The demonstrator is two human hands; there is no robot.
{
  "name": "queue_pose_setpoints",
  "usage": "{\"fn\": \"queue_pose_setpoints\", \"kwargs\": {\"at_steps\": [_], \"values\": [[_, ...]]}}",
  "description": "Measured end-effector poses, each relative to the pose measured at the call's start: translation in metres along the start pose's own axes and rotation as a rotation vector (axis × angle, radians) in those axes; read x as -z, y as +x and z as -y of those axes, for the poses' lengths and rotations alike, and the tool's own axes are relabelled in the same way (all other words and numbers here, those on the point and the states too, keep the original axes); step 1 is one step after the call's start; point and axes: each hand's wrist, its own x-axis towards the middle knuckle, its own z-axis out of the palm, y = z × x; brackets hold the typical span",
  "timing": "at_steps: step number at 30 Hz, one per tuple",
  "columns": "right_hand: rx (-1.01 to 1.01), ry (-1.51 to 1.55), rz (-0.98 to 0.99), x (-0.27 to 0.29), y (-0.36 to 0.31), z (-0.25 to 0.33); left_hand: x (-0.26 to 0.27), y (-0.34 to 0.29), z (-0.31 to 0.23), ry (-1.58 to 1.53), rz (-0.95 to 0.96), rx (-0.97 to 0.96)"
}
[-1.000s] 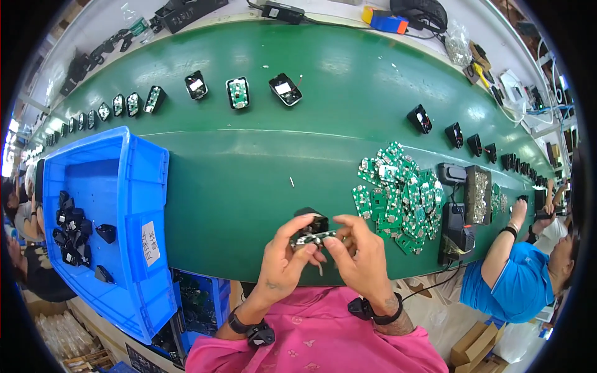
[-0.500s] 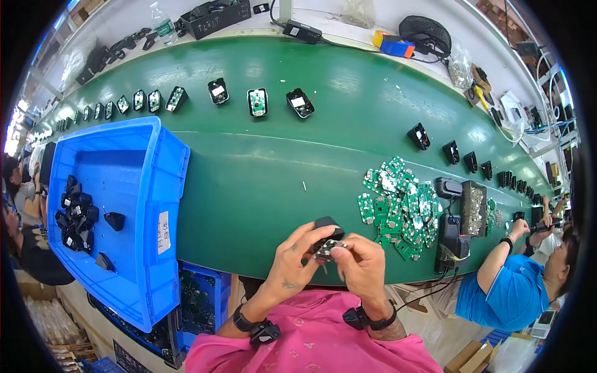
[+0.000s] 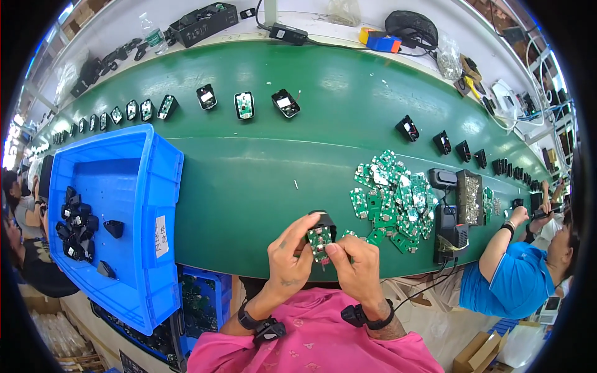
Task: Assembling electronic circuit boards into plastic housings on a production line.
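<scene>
Near the front edge of the green bench, my left hand (image 3: 288, 260) is closed around a small black plastic housing (image 3: 326, 220). A green circuit board (image 3: 319, 239) lies against the housing's open side, its component face turned up toward me. My right hand (image 3: 358, 263) pinches the board's right edge, thumb on top; its curled fingers are partly hidden. Something small and reddish (image 3: 324, 261) shows at the board's lower end. Just right of my hands spreads a heap of loose green circuit boards (image 3: 398, 202).
To the left stands a blue bin (image 3: 166, 186) with several black housings (image 3: 77, 224) inside. Housings with boards (image 3: 244, 105) line the far side of the bench (image 3: 249, 174). Right of the heap are a black power tool battery charger-like device (image 3: 451, 233) and a parts box (image 3: 469, 198). A co-worker in blue (image 3: 513, 276) sits at right.
The circuit board has turned from a tilted, edge-on pose to face up against the housing. My right hand has shifted slightly, its thumb now on the board's edge. The whole view has shifted slightly.
</scene>
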Motion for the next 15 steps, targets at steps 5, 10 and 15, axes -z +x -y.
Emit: {"fn": "queue_pose_setpoints", "kwargs": {"at_steps": [5, 10, 15], "values": [[0.033, -0.124, -0.105, 0.000, -0.001, -0.007, -0.002, 0.007, -0.016, -0.132, 0.039, 0.111], [0.080, -0.247, -0.126, 0.000, -0.003, -0.014, 0.002, 0.010, -0.018, -0.378, 0.144, 0.341], [-0.001, -0.249, -0.104, -0.002, 0.004, -0.022, -0.005, 0.013, -0.012, -0.270, 0.095, 0.408]]}}
